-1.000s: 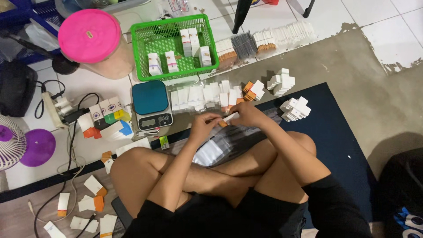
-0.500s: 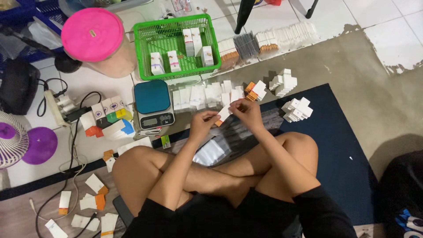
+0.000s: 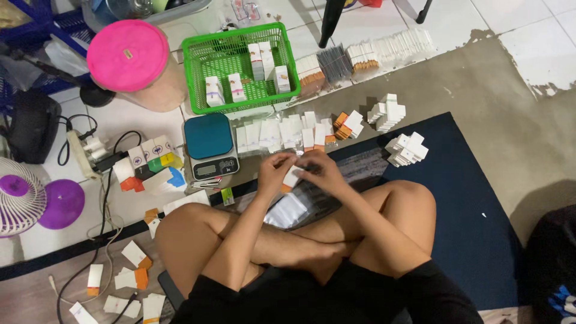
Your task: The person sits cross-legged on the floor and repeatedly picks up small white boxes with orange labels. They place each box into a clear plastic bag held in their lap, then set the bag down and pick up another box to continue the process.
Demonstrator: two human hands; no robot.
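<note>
Head view — left hand (image 3: 275,173) and right hand (image 3: 323,172) pinch one small white-and-orange carton (image 3: 291,177) between them, above the lap; row of finished cartons (image 3: 282,133) within reach; digital scale (image 3: 210,146) beside.

Sitting cross-legged, both forearms reach forward over the knees and meet in the middle. Left hand (image 3: 275,174) is curled, fingers pinched in toward the right one. Right hand (image 3: 324,171) sits just beside it, knuckles up, fingertips touching the left's. Both grips closed tight together, wrists bent slightly down.
</note>
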